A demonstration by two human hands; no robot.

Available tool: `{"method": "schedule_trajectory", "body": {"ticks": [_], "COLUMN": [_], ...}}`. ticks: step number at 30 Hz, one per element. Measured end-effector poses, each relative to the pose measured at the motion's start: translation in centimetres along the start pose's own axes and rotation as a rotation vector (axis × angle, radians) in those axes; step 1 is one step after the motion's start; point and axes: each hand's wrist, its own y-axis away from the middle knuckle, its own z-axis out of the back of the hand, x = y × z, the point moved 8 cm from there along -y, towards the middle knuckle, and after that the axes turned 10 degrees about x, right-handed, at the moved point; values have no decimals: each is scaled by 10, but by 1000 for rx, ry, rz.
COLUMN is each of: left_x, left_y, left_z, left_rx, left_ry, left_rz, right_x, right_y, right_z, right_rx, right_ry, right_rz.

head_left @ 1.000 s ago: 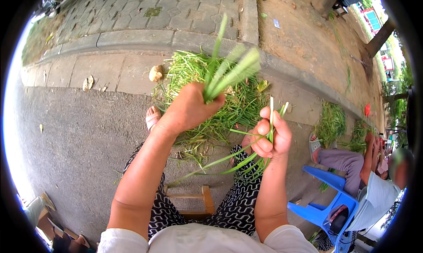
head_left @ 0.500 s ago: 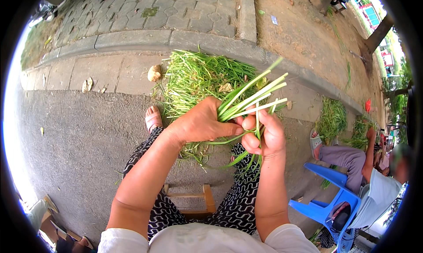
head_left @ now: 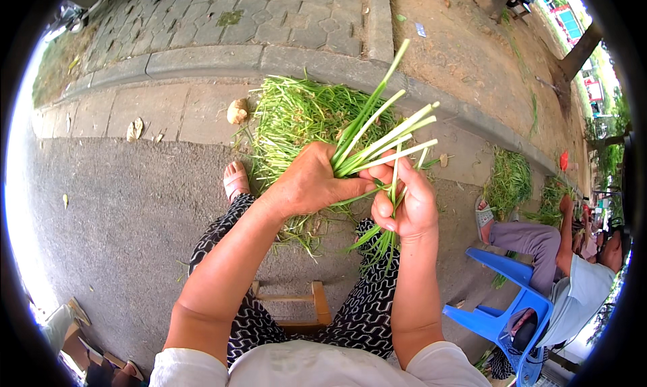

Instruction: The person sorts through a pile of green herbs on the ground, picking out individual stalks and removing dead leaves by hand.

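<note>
My left hand (head_left: pixel 306 183) is closed round a bunch of long green chive-like stalks (head_left: pixel 379 141), whose pale ends fan out up and to the right. Beside it, my right hand (head_left: pixel 414 203) pinches a few thinner green stalks (head_left: pixel 386 242) between thumb and fingers, their leafy ends hanging over my right knee. The two hands nearly touch, and some stalks cross between them. Beyond them a large heap of cut green stalks (head_left: pixel 290 110) lies on the ground against the kerb. Some loose strands are scattered below my hands.
A small wooden stool (head_left: pixel 321 305) stands between my legs. To the right, another person sits by a blue plastic chair (head_left: pixel 507 323), near more green heaps (head_left: pixel 509 183). A stone kerb (head_left: pixel 202 61) runs behind the heap, with a tan round lump (head_left: pixel 237 111) beside it.
The bunch in my left hand has tilted more upright, and one long stalk now points higher. My right hand keeps its pinch, its position almost unchanged.
</note>
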Motion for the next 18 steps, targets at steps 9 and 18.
{"method": "schedule_trajectory", "body": {"ticks": [9,18], "left_x": [5,15], "left_y": [0,-4], "left_z": [-10,-16], "left_rx": [60,102], "left_ry": [258,418], "left_rz": [110,120], "right_x": [3,2], "right_y": [-4,-10], "right_z": [-7,-17], "right_rx": [-9,104], "right_ry": [81,57], "right_rz": [-2,-23]}}
